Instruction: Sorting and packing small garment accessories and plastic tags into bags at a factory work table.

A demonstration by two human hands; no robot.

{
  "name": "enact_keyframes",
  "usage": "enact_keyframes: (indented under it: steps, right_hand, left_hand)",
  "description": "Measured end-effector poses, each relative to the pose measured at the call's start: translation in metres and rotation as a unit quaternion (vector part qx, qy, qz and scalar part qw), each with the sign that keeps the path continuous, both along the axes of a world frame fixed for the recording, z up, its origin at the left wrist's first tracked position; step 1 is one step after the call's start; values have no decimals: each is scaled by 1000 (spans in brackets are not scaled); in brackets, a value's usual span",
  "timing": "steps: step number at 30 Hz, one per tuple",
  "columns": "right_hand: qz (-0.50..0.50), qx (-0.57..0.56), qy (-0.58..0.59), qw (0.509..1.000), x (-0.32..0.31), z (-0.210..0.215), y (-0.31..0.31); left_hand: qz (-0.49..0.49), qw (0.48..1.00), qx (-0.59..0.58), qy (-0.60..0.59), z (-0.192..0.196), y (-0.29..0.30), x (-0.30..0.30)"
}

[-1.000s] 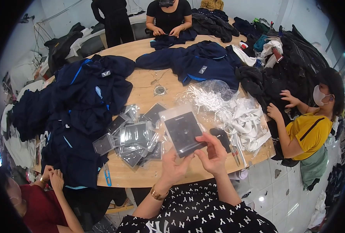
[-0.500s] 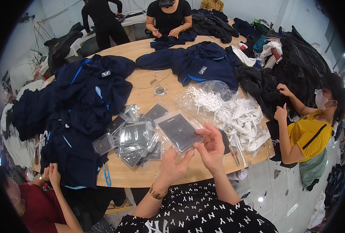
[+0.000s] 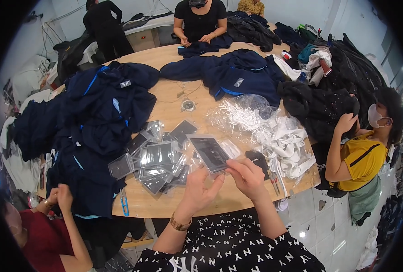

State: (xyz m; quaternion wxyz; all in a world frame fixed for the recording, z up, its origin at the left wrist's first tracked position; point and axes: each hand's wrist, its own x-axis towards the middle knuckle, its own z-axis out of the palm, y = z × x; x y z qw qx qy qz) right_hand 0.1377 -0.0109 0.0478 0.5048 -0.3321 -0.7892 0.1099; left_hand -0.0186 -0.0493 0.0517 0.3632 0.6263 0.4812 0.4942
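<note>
Before me, above the near part of the table, I hold a clear plastic packet [image 3: 208, 152] with a dark, flat rectangular piece inside, tilted away to the left. The thumb and fingers of my right hand [image 3: 249, 177] pinch its lower right corner. My left hand [image 3: 198, 189] grips the near edge, its thumb below the packet and part of its fingers hidden. Just left lies a loose heap of similar packets [image 3: 158, 155], overlapping one another. A dark flat piece [image 3: 257, 162] lies on the table beyond my right hand.
Navy garments [image 3: 97, 109] cover the table's left side, and another navy garment [image 3: 244, 77] lies farther back. White straps [image 3: 285, 152] and a clear bag of white cords [image 3: 242, 113] sit right. Blue thread snips [image 3: 124, 203] lie near the front edge. Co-workers sit at both sides and behind.
The packet has tilted to a steeper angle, and my right hand's fingers have closed nearer its corner. The co-worker at the right has raised their hands with the dark cloth.
</note>
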Motion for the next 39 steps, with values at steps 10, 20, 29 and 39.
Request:
enact_keyframes:
  steps: [10, 20, 29, 39]
  right_hand:
    - [94, -177, 81, 976, 2, 9, 5]
    - [-30, 97, -16, 995, -1, -1, 8]
    - [45, -278, 396, 874, -20, -6, -11]
    - [47, -354, 328, 875, -17, -31, -5]
  left_hand:
    - [-27, 992, -38, -117, -3, 3, -1]
    - [-13, 997, -56, -52, -11, 1, -4]
    - [16, 957, -103, -272, -3, 5, -3]
    - [78, 973, -83, -201, -22, 6, 5]
